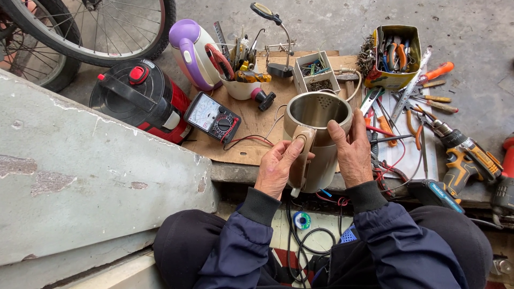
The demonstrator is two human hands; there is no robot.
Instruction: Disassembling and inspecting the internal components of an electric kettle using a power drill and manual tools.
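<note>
I hold a beige electric kettle [317,120] upright over the edge of a low workbench, its lid off and the steel inside showing. My left hand [277,167] wraps the kettle's handle, thumb on its top. My right hand [350,152] grips the kettle's right side, fingers curled over the rim. An analog multimeter [212,118] lies on cardboard just left of the kettle, with red and black leads trailing toward it.
A red and black kettle [140,96] and a purple and white kettle [194,51] stand at the left. A cup of tools [240,80], a tin of pliers [393,56], loose screwdrivers and a cordless drill [466,158] crowd the bench. Bicycle wheels [91,27] are behind; a concrete slab [80,171] lies left.
</note>
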